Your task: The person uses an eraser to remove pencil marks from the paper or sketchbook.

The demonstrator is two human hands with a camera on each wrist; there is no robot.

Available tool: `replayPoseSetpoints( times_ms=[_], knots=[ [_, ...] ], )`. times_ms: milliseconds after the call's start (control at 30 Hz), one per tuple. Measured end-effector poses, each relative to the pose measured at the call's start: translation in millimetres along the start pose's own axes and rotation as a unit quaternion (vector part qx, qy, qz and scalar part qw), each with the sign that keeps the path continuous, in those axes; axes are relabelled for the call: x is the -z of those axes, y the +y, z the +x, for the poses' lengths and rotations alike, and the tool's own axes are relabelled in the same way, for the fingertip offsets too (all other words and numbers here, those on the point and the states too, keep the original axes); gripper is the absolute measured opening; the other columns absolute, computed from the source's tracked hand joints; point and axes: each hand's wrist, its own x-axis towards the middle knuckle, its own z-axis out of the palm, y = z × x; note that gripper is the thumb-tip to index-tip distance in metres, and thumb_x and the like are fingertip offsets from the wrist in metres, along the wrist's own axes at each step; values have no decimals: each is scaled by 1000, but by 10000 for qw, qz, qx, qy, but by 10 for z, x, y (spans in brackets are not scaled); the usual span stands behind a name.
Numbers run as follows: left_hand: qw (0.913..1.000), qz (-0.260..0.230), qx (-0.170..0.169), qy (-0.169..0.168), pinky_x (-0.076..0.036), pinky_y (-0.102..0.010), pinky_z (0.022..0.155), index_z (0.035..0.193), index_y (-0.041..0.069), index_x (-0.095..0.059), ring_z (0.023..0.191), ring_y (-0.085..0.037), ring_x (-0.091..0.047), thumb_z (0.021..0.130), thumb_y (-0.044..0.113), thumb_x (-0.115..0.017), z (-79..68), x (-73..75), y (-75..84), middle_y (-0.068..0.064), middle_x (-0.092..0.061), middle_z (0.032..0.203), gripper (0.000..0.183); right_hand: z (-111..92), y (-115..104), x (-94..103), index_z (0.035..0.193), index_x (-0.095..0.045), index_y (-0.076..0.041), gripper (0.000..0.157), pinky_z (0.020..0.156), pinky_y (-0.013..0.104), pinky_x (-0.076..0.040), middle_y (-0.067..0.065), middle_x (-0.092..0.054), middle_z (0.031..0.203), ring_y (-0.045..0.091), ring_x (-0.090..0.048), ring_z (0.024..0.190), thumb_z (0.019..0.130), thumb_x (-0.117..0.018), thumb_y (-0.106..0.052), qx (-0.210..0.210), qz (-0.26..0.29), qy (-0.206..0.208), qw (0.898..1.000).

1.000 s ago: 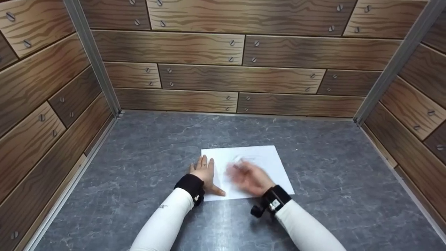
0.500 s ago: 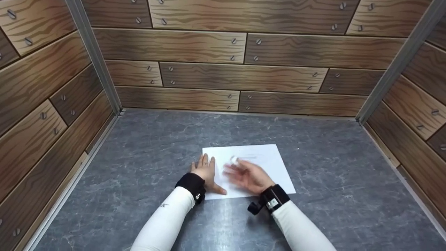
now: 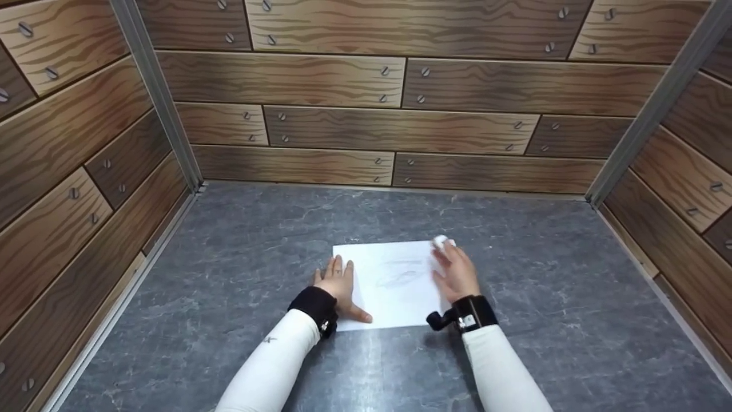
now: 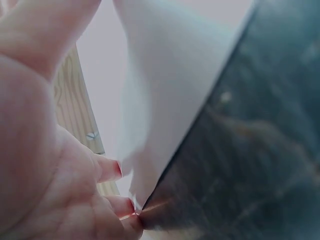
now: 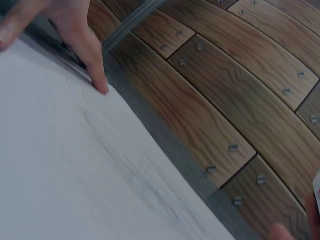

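Note:
A white sheet of paper [image 3: 394, 303] lies on the grey tabletop, with smudged grey pencil marks [image 3: 400, 278] around its middle. My left hand [image 3: 336, 289] rests on the sheet's left side, fingers spread and thumb near the front edge. Over the sheet's far right corner, my right hand [image 3: 458, 276] pinches a small white eraser [image 3: 440, 242]; the fingers are slightly blurred. Only a sliver of the eraser [image 5: 317, 189] shows at the edge of the right wrist view. There the grey streaks [image 5: 135, 175] run lengthwise across the paper.
Wood-patterned panels [image 3: 320, 126] wall the tabletop at the back and both sides, joined by grey metal posts [image 3: 163, 97] in the corners. Grey marbled tabletop [image 3: 257, 240] surrounds the paper. Each wrist wears a black strap with a camera [image 3: 477, 313].
My right hand has moved from the middle of the paper to its far right corner, carrying the eraser and uncovering the grey marks. The left hand stays in place.

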Motion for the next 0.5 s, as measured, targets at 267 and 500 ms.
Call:
replayPoseSetpoints(
  times_ms=[267,500],
  knots=[
    [9993,-192,-190,266,-11,-73,149,187,-1,-17,187,-47,-4,87,63,-101,-46,-12,-40,-32,-7,196,146,-247,358,-513,118,-76,-29,32,115,39,-63,-1,-87,133,20,-82,128,128,-46,-32,-1788,-535,-2580,9479],
    [9997,-117,-90,174,-14,-71,149,187,0,-17,187,-47,-6,86,69,-100,-52,-18,-68,-32,-7,196,148,-29,270,-112,110,-74,-22,46,142,46,-41,6,-90,118,22,-87,112,130,-36,-36,-2121,797,-1885,9556]
  ],
)
